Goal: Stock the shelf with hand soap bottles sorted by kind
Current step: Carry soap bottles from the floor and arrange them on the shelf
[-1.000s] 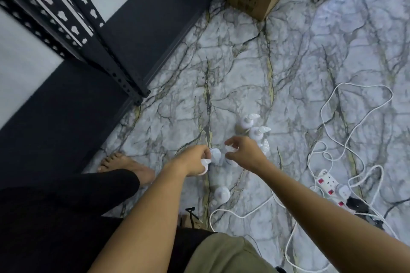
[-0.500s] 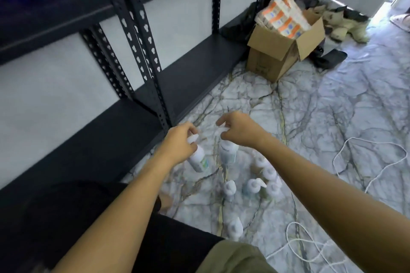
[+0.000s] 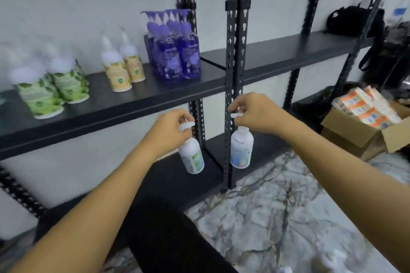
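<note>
Each hand (image 3: 170,128) (image 3: 255,115) dangles 1 bottle (image 3: 192,155) (image 3: 241,150) below the shelf edge (image 3: 124,115).

- Two white pump bottles hang in the air below the shelf (image 3: 137,97), held by their pump heads: the green-label bottle (image 3: 192,155) tilted, the blue-label bottle (image 3: 241,149) nearly upright.
- On the shelf stand sorted groups: green-leaf bottles (image 3: 51,86), yellow-label bottles (image 3: 123,66), purple bottles (image 3: 175,51).
</note>
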Motion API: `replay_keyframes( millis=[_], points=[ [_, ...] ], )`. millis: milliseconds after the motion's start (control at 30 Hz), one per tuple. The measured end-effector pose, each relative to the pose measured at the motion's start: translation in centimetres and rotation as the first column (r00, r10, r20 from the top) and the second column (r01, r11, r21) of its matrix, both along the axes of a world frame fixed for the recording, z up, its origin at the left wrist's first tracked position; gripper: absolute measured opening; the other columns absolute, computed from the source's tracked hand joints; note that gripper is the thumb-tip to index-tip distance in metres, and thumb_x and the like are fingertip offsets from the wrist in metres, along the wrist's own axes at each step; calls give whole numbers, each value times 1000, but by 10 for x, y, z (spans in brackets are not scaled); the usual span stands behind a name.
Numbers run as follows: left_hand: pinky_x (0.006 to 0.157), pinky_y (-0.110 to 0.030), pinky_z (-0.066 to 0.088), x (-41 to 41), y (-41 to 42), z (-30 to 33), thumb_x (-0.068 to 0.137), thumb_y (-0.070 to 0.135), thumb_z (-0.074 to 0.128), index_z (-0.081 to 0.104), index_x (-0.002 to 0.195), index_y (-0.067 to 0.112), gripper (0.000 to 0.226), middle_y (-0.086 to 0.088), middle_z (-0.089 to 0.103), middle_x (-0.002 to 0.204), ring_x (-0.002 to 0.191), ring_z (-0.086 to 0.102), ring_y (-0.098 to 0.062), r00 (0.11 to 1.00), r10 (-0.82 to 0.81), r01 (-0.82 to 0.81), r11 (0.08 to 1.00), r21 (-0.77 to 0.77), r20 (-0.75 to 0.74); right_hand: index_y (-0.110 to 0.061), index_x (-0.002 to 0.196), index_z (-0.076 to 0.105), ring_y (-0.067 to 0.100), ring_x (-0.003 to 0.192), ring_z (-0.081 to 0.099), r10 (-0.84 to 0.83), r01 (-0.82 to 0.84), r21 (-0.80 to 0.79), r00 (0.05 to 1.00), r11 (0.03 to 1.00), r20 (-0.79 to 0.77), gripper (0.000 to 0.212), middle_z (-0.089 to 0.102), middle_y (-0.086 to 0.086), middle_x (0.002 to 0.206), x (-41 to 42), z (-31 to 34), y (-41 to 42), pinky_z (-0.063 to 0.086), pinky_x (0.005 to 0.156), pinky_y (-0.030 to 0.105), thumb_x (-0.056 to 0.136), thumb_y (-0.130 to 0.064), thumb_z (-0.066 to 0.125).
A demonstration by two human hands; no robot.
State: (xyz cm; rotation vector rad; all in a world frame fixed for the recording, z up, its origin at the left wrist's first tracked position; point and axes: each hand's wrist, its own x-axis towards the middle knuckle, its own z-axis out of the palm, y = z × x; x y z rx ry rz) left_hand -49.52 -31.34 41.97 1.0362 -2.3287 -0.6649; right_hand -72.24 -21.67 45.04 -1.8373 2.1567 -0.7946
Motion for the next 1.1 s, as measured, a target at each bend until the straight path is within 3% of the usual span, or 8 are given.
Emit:
replay_keyframes(
  millis=[67, 167, 233, 333, 433, 800, 967, 1100],
  points=[
    [70, -18, 46, 24, -10, 26, 82, 11, 64, 67, 99, 26, 23, 7, 65, 93, 81, 58, -4, 999, 47, -47, 998, -52, -10, -25, 107, 68, 10, 88, 60, 62, -63, -35, 998, 997, -21, 27, 61, -12, 91, 17, 27, -15, 43, 73, 19, 81, -18, 69],
    [64, -11, 40, 60, -17, 65, 84, 11, 64, 67, 98, 26, 21, 15, 63, 90, 79, 57, 1, 993, 114, -117, 988, -103, -35, -19, 113, 69, 12, 96, 63, 142, -146, -80, 988, 986, -54, 29, 66, -7, 100, 45, 65, -38, 49, 81, 24, 84, -16, 67],
    [64, -13, 41, 85, -20, 86, 84, 12, 63, 67, 98, 28, 21, 15, 62, 88, 80, 58, -1, 985, 164, -169, 977, -132, -50, -19, 112, 70, 16, 82, 66, 178, -184, -111, 982, 977, -62, 29, 65, -5, 90, 65, 87, -54, 54, 72, 27, 83, -16, 65],
    [64, -18, 46, 122, -23, 114, 83, 14, 63, 64, 99, 30, 22, 8, 62, 89, 76, 58, -6, 970, 231, -240, 956, -166, -71, -22, 107, 71, 4, 69, 57, 243, -256, -172, 965, 951, -95, 26, 59, -10, 80, 98, 114, -78, 41, 60, 18, 82, -18, 65],
    [56, -13, 40, 159, -22, 136, 84, 15, 64, 63, 100, 34, 25, 8, 60, 88, 66, 54, -4, 947, 302, -319, 929, -189, -113, -26, 105, 70, 2, 69, 56, 321, -343, -209, 938, 916, -130, 25, 62, -6, 83, 133, 137, -97, 38, 56, 13, 82, -18, 66],
    [66, -29, 50, 280, -21, 187, 82, 17, 65, 62, 99, 38, 27, 3, 61, 94, 68, 57, -16, 834, 525, -551, 789, -271, -167, -27, 107, 71, 2, 67, 56, 555, -580, -280, 814, 765, -171, 27, 66, -8, 87, 263, 198, -161, 34, 49, 9, 82, -17, 64],
    [60, -23, 44, 319, -17, 191, 84, 14, 63, 62, 100, 38, 28, 3, 60, 92, 66, 54, -14, 783, 593, -621, 733, -276, -188, -25, 111, 69, -5, 60, 54, 644, -686, -246, 727, 684, -237, 29, 67, -5, 90, 317, 213, -182, 35, 47, 5, 86, -14, 60],
    [49, -7, 39, 345, -21, 194, 86, 10, 61, 62, 104, 32, 29, -1, 61, 90, 61, 51, -7, 741, 637, -671, 689, -272, -213, -24, 113, 69, -3, 65, 54, 682, -730, -233, 684, 643, -258, 29, 66, -5, 92, 353, 221, -202, 34, 48, 5, 88, -13, 60]
  ],
)
